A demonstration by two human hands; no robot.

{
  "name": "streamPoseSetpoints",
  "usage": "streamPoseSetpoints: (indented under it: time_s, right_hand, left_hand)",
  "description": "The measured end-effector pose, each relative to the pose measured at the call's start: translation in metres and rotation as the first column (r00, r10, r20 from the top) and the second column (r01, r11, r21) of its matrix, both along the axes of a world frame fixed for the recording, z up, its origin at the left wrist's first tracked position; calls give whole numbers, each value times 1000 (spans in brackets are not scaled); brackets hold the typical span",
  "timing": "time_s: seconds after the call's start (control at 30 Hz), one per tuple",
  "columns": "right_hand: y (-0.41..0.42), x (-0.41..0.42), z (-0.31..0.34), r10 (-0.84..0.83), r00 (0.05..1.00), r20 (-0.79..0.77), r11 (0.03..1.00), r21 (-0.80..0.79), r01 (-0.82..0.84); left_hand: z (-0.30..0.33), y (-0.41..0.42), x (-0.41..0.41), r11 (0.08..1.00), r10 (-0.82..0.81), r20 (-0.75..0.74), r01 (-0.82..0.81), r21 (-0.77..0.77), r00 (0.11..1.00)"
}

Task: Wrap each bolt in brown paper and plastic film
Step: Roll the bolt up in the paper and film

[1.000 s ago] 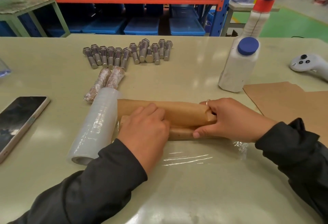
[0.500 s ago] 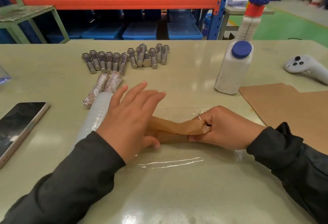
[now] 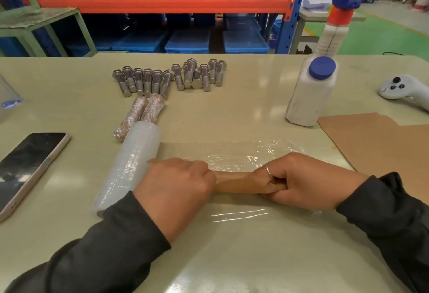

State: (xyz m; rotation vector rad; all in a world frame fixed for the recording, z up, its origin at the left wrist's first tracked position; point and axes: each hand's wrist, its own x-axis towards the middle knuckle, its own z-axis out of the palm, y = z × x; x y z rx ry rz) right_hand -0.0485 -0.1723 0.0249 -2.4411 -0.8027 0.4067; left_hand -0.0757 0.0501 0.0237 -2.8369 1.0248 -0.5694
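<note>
Left hand point(image 3: 178, 183) has curled down, both hands gripping the paper roll point(image 3: 234, 182)

The table point(image 3: 232, 258) was pale green and glossy. On it lay a row of bare bolts point(image 3: 167, 78), two wrapped bolts point(image 3: 141, 114) just in front of them, a film roll point(image 3: 130, 172) with a sheet of film point(image 3: 232, 153) pulled out flat, a phone point(image 3: 27, 169) at the left, a white bottle point(image 3: 311, 93), a controller point(image 3: 401, 88) and brown paper point(image 3: 376, 144) at the right.
</note>
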Motion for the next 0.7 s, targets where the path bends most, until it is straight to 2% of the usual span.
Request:
streamPoseSetpoints:
  time_s: [0.1,0.17,0.3,0.43,0.57,0.6,0.67,0.7]
  right_hand:
    - [-4,-3,7,42,994,-106,998,-44,-46]
    - [-5,-4,10,69,991,-117,993,-86,-79]
    - [-4,-4,8,91,991,-100,976,-188,-108]
    - [-3,-4,7,89,988,-124,968,-222,-115]
    - [-1,-7,9,85,986,-142,968,-221,-116]
    - [-1,-8,9,85,987,-138,969,-219,-114]
    - [-1,-8,9,80,988,-134,971,-214,-107]
    - [0,-8,10,80,988,-136,970,-216,-108]
  left_hand:
    - [-13,1,-11,998,10,9,-11,54,1000]
    - [-20,0,-19,991,52,-7,-51,126,999]
    - [-18,10,-31,987,115,-193,-89,137,975]
    - [1,26,-33,982,85,-275,-35,184,958]
    - [24,17,-22,990,86,-342,-42,132,936]
    - [30,9,-14,988,109,-338,-66,136,935]
    - [23,-2,5,984,113,-192,-83,158,975]
    - [22,-10,13,974,139,-213,-94,208,967]
